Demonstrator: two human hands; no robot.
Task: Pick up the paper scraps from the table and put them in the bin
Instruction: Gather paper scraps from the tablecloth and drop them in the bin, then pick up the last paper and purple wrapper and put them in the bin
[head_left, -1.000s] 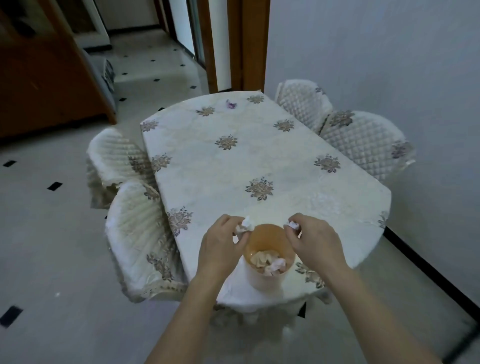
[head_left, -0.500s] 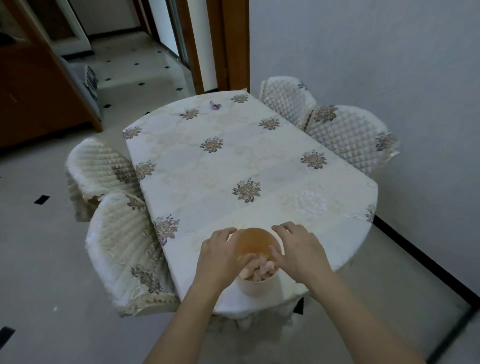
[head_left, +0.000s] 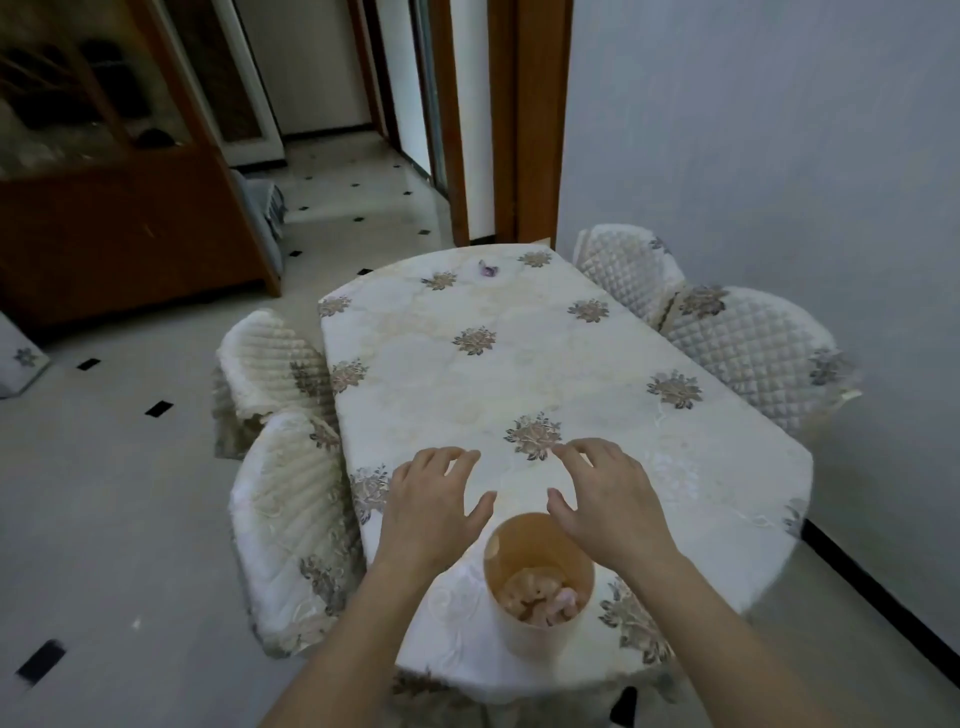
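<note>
Mostly done: crumpled scraps (head_left: 537, 597) were seen piled in the bin (head_left: 537, 631) just below both hands. Left hand (head_left: 434, 501) and right hand (head_left: 608, 496) were spread, empty. One purple scrap (head_left: 488, 268) was left, far beyond the fingertips.

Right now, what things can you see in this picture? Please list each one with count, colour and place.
table: 1, cream cloth with floral motifs, centre
bin: 1, cream, near table edge, crumpled paper scraps inside
purple scrap: 1, far end of table
chairs: 4, cream quilted covers, two each side
cabinet: 1, brown wood, far left
door frame: 1, brown, behind table
left hand: 1, open, empty, above table beside bin
right hand: 1, open, empty, above bin's far rim
</note>
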